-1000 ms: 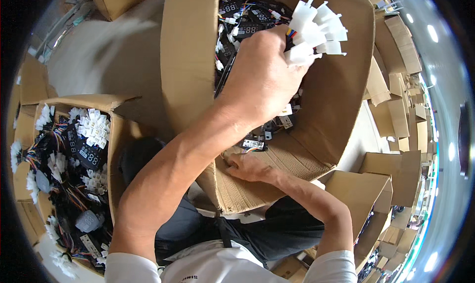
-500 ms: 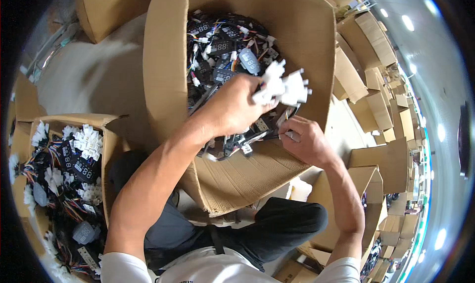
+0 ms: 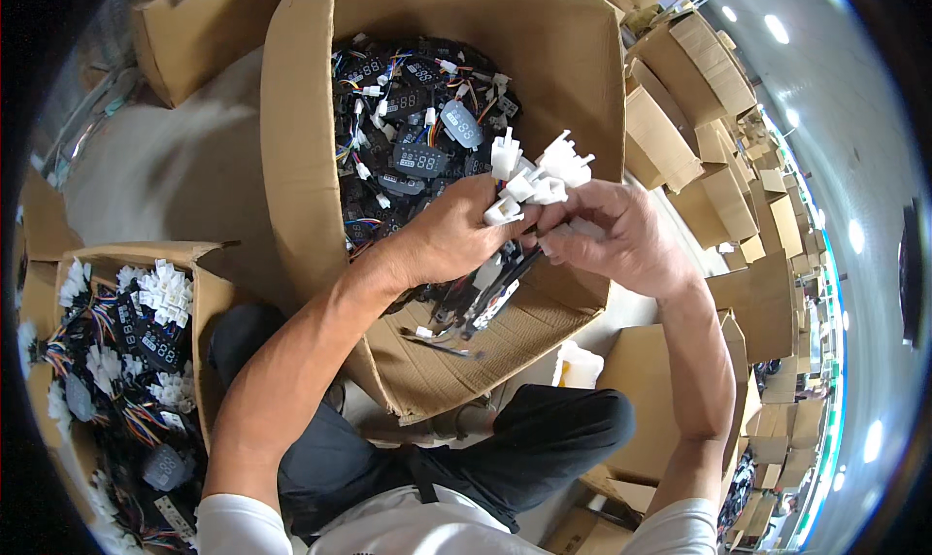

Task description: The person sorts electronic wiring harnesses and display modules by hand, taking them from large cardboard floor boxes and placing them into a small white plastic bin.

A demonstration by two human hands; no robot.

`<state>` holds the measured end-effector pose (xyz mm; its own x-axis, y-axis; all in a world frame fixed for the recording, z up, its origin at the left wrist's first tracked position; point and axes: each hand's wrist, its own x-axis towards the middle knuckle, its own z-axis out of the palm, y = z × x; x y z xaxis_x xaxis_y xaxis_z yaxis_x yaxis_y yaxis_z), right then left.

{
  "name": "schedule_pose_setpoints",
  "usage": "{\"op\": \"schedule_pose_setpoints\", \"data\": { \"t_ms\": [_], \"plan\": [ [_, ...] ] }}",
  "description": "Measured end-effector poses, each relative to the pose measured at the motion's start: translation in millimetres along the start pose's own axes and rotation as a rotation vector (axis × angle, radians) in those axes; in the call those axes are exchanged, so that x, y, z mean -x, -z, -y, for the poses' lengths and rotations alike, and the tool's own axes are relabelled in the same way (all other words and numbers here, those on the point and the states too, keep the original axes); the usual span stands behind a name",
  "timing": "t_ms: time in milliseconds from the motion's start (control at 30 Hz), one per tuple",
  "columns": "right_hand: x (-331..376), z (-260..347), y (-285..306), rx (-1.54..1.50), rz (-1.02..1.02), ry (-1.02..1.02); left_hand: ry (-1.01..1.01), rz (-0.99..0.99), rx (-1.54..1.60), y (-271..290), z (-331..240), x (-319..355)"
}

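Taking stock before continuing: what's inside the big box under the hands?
Inside the big box: a heap of black displays, a grey oval display and white plugs. The left hand and right hand block part of the view; whatever lies below the top layer is covered.

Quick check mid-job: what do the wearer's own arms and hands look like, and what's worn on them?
The left hand and right hand are ungloved. Both forearms are bare, with no watch, band or cable showing at either wrist. Short, plain white sleeves end above the elbows; no markings show on their visible parts.
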<state>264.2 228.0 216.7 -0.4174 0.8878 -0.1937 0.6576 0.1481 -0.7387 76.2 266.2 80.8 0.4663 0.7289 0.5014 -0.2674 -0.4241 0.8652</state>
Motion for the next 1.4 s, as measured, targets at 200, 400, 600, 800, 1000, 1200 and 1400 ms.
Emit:
{"op": "schedule_pose_setpoints", "data": {
  "t_ms": [200,400,600,800,1000,1200,1400],
  "plan": [
    [-12,-18,-7,-0.281,-0.109,-0.104,0.317,-0.07,0.11,-7,-6,1],
    [-28,-36,-10,-0.689,-0.169,-0.022,0.259,0.001,0.438,-9,0,1],
    [-29,-40,-7,-0.453,-0.211,0.087,0.266,0.064,0.313,-9,-3,-1],
    [-37,-30,-37,-0.111,-0.338,0.436,0.254,-0.092,0.298,-14,11,3],
    [-25,-83,-35,-0.231,-0.718,-0.01,0.324,-0.447,0.239,8,9,-6],
    [-2,-100,-128,-0.459,-0.257,0.039,0.315,-0.501,0.097,-1,-4,-12],
    [-17,-93,-140,-0.344,-0.389,0.114,0.25,-0.573,0.104,-2,7,-12]
  ]
}}
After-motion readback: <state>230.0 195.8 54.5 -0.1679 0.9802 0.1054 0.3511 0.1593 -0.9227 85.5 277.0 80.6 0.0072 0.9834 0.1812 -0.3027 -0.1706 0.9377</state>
